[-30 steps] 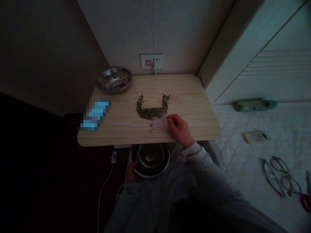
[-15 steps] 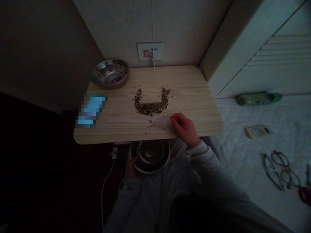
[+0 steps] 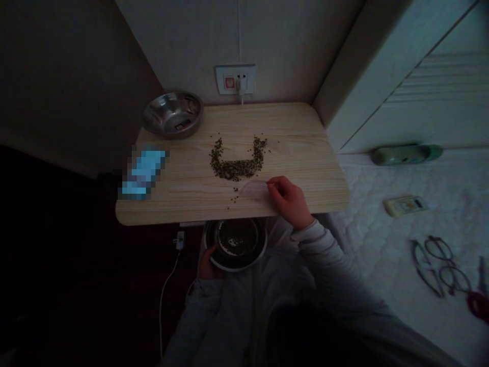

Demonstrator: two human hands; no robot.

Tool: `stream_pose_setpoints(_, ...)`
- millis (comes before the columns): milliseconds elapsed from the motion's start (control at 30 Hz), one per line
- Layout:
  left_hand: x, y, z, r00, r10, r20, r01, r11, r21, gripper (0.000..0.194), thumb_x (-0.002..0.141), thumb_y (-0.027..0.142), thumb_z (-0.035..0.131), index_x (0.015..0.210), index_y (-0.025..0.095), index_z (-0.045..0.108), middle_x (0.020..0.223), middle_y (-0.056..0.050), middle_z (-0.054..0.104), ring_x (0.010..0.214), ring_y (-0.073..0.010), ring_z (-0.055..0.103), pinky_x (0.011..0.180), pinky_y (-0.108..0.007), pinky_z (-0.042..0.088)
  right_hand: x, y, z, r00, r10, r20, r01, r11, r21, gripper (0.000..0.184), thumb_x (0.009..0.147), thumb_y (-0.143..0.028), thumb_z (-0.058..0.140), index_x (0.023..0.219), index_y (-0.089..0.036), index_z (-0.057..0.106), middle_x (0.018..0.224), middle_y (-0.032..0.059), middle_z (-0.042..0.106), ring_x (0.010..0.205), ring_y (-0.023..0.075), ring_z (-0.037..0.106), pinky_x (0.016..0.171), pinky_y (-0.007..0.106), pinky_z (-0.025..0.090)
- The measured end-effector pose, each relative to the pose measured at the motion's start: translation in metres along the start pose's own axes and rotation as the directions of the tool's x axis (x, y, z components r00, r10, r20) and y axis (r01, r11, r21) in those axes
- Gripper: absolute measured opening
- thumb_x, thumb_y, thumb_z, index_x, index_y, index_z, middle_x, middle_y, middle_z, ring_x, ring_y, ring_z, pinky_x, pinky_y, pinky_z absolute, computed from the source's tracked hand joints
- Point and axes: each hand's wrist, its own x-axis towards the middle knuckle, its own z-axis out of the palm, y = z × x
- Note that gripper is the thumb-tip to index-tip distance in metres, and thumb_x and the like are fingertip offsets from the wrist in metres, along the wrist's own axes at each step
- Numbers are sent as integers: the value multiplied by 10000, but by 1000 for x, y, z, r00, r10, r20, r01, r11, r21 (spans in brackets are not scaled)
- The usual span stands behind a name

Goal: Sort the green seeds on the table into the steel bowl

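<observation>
A U-shaped heap of small dark green beans [image 3: 237, 162] lies on the light wooden table [image 3: 305, 168]. My right hand [image 3: 289, 201] rests on the table just below the heap, its fingers pinched on a thin pale translucent card [image 3: 252, 187] that lies flat by several stray beans. Under the table's front edge my left hand [image 3: 207, 264] grips the rim of a steel bowl [image 3: 236, 243] that holds some beans.
A second steel bowl [image 3: 171, 113] stands at the table's back left, with a blurred blue object [image 3: 143, 172] in front of it. A wall socket [image 3: 234, 79] has a plug in it. On the bed to the right lie a remote [image 3: 405, 205], glasses [image 3: 439, 265] and a green case [image 3: 407, 153].
My right hand has shifted slightly and brought the pale card into view beside the stray beans. The camera view tilted down a little. The left hand keeps holding the bowl.
</observation>
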Motion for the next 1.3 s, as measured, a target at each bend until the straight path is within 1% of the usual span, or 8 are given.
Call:
stream_pose_setpoints(100,-3,1,3,996,-60,-66,61,998,20,222,676,168,508,815,161,680,680,-69,694,933,-257,607,803,-375,482,0,0,0,999,-23,31,24,1000,-17,199,790,-330,427,840,-193,563,580,-7,529,543,121,474,525,238,338)
stream_pose_setpoints(167,-5,2,5,994,-73,-84,75,997,23,235,689,170,496,835,161,679,685,-68,695,932,-252,608,807,-371,481,0,1,0,999,-30,40,30,999,-11,196,791,-327,426,836,-194,564,577,-8,525,545,122,473,529,240,339)
stream_pose_setpoints(400,-8,3,10,992,-38,-124,45,998,54,160,673,142,514,562,173,624,523,-51,638,918,-247,612,811,-347,478,1,3,-1,999,-27,40,24,997,76,196,794,-335,422,826,-191,550,593,-9,519,572,124,482,548,240,361)
stream_pose_setpoints(567,-8,3,10,994,-11,-107,17,998,56,170,660,127,513,525,177,603,523,-47,641,890,-244,621,784,-345,491,1,1,0,995,-46,89,41,998,55,195,788,-332,430,826,-188,556,576,-13,523,543,119,478,541,241,357)
stream_pose_setpoints(733,-9,3,8,997,-11,-77,15,998,55,182,677,128,508,533,167,612,537,-41,650,791,-215,644,733,-318,509,1,1,3,1000,-9,0,9,1000,-15,156,757,-296,460,790,-183,562,552,-16,516,524,116,473,528,236,345)
stream_pose_setpoints(900,-9,3,8,996,-5,-94,10,998,61,219,693,120,495,511,172,606,490,-22,631,701,-182,650,686,-280,516,1,1,3,996,28,-87,-28,1000,3,151,753,-290,470,785,-175,561,543,-20,517,520,106,466,512,219,341)
stream_pose_setpoints(1067,-7,2,8,995,3,-100,4,998,68,209,676,122,505,500,185,598,484,-27,625,755,-198,647,707,-291,512,1,3,3,1000,-10,-24,12,998,56,162,767,-299,467,817,-175,558,573,-14,552,530,106,491,522,218,356)
stream_pose_setpoints(1300,-5,1,7,998,-9,-63,10,1000,20,204,663,103,517,498,181,608,473,-28,614,751,-199,646,722,-284,497,6,-5,11,994,-72,88,71,997,6,182,791,-309,454,834,-177,572,555,-16,557,509,103,488,530,223,346)
